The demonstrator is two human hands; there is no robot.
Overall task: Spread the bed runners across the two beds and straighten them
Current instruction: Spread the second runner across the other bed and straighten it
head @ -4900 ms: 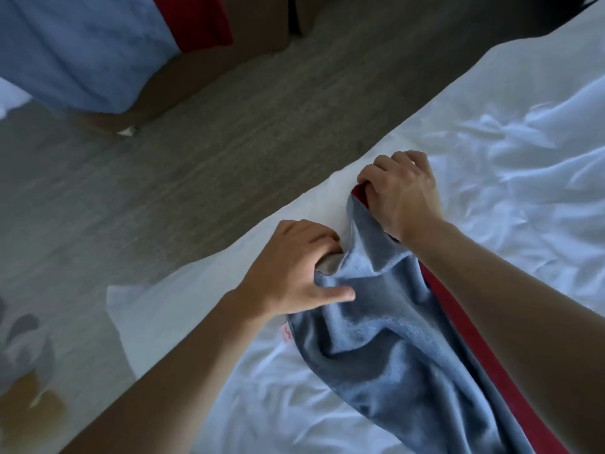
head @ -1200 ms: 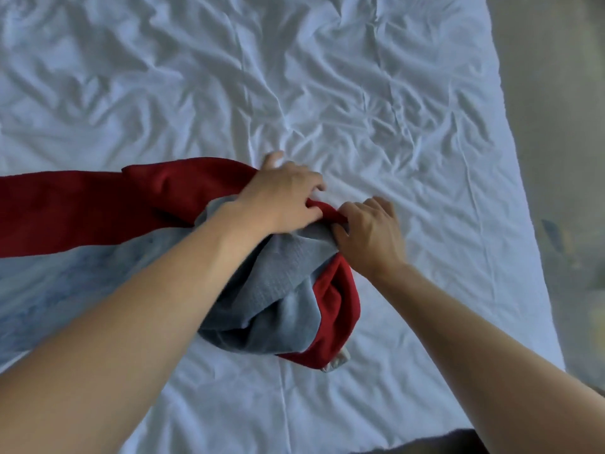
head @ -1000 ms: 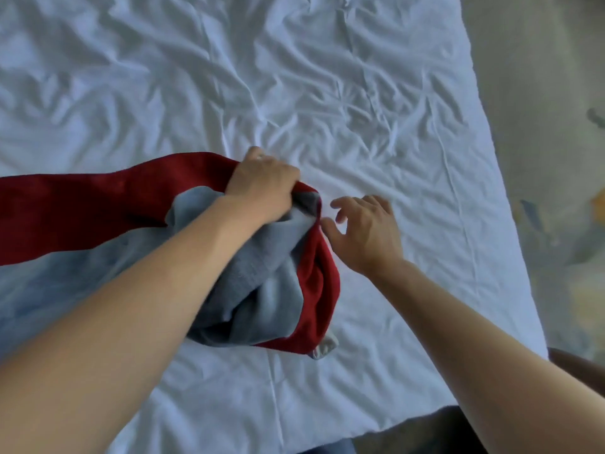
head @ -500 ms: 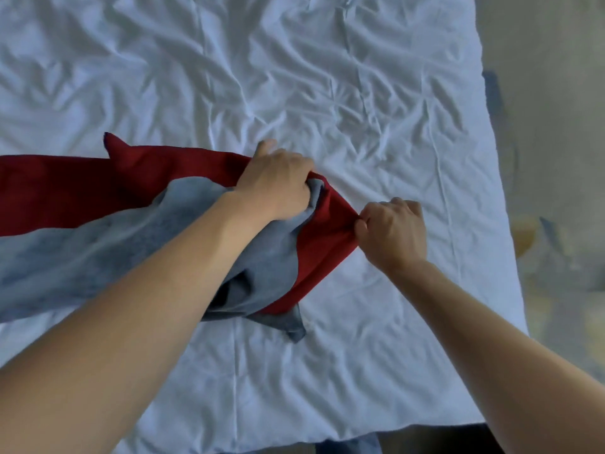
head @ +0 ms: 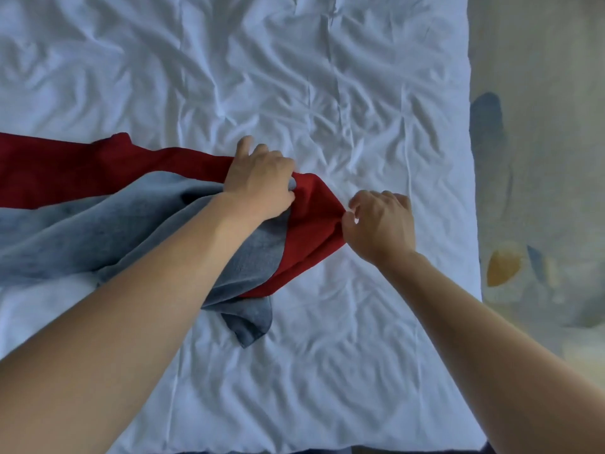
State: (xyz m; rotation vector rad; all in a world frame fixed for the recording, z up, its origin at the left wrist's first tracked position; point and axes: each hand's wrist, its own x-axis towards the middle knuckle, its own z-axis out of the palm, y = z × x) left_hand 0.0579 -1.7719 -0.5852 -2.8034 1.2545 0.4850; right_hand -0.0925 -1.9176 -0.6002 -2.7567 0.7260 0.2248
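A red and grey-blue bed runner (head: 98, 204) lies across the white bed (head: 327, 93) from the left edge to about the middle, its right end bunched and folded. My left hand (head: 260, 183) grips the bunched cloth where grey meets red. My right hand (head: 381, 224) pinches the red tip of the runner's end between thumb and fingers. A grey corner of the runner hangs loose below my left forearm. Only this one bed and this one runner are in view.
The bed's right edge runs down the frame, with a pale patterned carpet (head: 537, 191) beyond it. The bed's near edge lies along the bottom of the view. The white sheet is heavily creased.
Since one second ago my right hand has taken hold of the runner's red end and drawn it rightward. The bunched end has opened out somewhat, and a grey corner now shows below.
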